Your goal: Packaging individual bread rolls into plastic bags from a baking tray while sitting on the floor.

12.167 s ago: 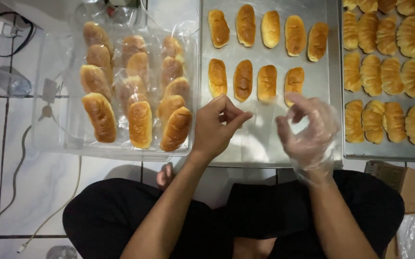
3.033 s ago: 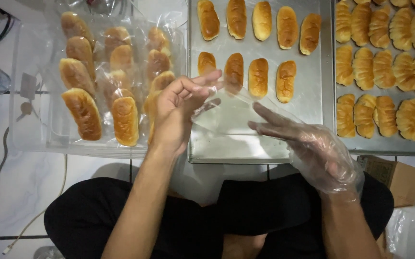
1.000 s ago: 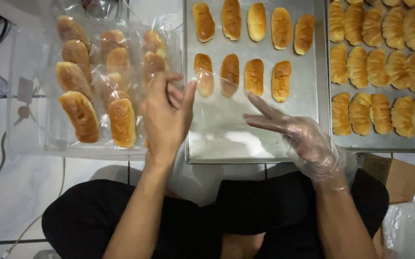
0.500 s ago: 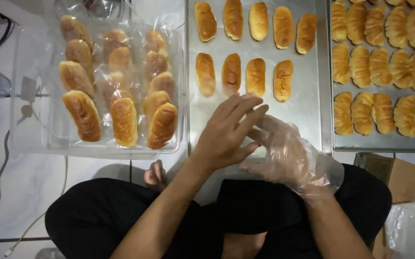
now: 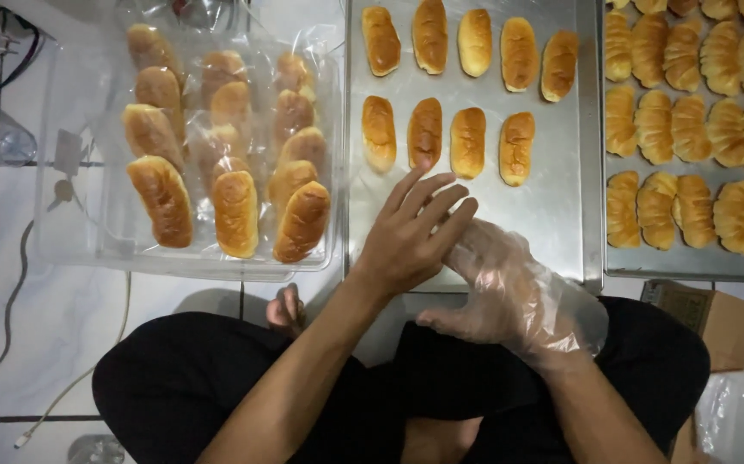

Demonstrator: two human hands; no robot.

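Pale tiled floor (image 5: 37,344) underneath, crossed by a thin cable (image 5: 11,292) on the left. Nearest, black-trousered legs (image 5: 217,378) folded, with a bare foot (image 5: 284,309) tucked in between.

Just past the knees, both hands together at the near edge of the middle tray (image 5: 475,223). Left hand (image 5: 406,236) bare, fingers spread and loose, laid over the fingertips of the right hand (image 5: 501,292); gripped nothing firmly, only touched the clear plastic glove (image 5: 552,314). Right hand flat and open inside that glove, palm down, held nothing; film baggy and wrinkled, cuff slack around the wrist.

Judged as the fitting of the glove, not yet snug. Would call for smoothing the film down each finger and drawing the cuff toward the wrist, gently, since such thin plastic looked easy to tear.

Farther out, nine bare golden rolls (image 5: 467,142) in two rows on the middle tray, well apart from the hands. To the far left, bagged rolls (image 5: 234,210) piled in a clear bin (image 5: 71,232). To the far right, ridged rolls (image 5: 686,129) packed on a second tray (image 5: 690,262), above a cardboard box (image 5: 707,314).
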